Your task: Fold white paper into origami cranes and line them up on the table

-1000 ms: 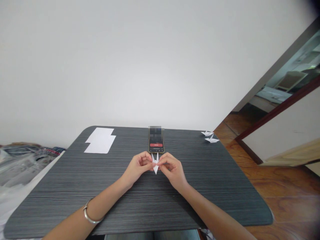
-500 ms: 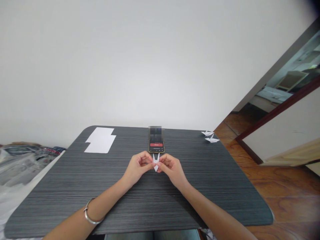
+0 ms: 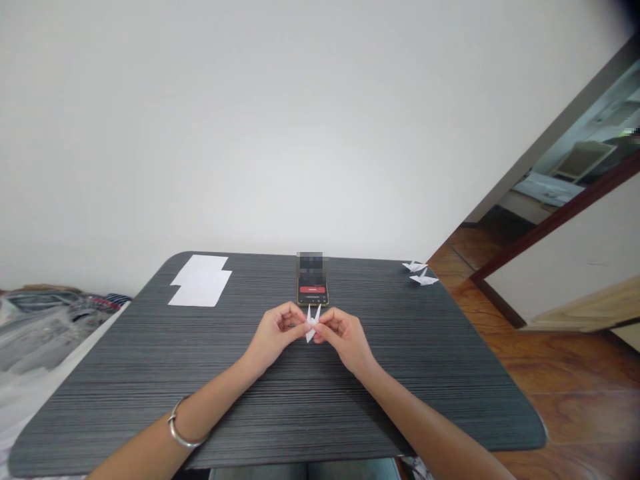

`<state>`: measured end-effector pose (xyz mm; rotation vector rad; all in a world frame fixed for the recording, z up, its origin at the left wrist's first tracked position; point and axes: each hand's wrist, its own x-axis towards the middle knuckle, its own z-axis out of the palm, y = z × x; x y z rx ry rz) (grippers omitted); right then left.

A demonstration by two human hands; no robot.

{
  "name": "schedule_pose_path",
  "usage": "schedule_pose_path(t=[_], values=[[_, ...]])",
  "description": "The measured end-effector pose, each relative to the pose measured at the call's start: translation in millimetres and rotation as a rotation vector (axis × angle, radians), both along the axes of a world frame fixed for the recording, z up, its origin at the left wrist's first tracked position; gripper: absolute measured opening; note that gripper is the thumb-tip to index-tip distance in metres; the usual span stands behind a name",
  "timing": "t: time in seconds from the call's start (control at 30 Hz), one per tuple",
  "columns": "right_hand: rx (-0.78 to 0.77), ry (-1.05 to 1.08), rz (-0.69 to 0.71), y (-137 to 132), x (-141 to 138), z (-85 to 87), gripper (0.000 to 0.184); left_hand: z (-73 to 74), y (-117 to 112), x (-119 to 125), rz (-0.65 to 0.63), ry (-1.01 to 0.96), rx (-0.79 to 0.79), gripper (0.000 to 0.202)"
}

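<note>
Between my two hands is a small folded white paper piece (image 3: 312,321), two narrow points sticking up and one pointing down. My left hand (image 3: 278,332) pinches its left side with thumb and fingers. From the right, my right hand (image 3: 345,336) pinches the other side the same way. The fingertips cover part of the folds. Just beyond the paper lies a phone (image 3: 313,280) with a red bar on its screen. At the far right corner sit two white paper cranes (image 3: 424,279).
White paper sheets (image 3: 203,283) overlap at the back left of the dark wood-grain table (image 3: 280,413). A white wall (image 3: 310,133) rises behind the table. Clothes and plastic wrapping (image 3: 45,327) lie to the left; wooden floor and a doorway are on the right.
The folded paper has tilted slightly, its lower point shifting left and its upper points a little right. Both hands stay nearly in place.
</note>
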<state>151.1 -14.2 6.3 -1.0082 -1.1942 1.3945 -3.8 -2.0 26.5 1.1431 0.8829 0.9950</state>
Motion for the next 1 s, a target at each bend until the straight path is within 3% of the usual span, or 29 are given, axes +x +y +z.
schedule_pose_path(t=[0.27, 1.0], values=[[0.055, -0.054, -0.031, -0.3, 0.2, 1.8, 0.016, 3.9, -1.0, 0.0, -0.001, -0.035, -0.052, 0.023], [0.028, -0.046, -0.017, 0.2, 0.0, -2.8, 0.017, 2.8, -1.0, 0.4, 0.029, -0.035, -0.05, 0.023]])
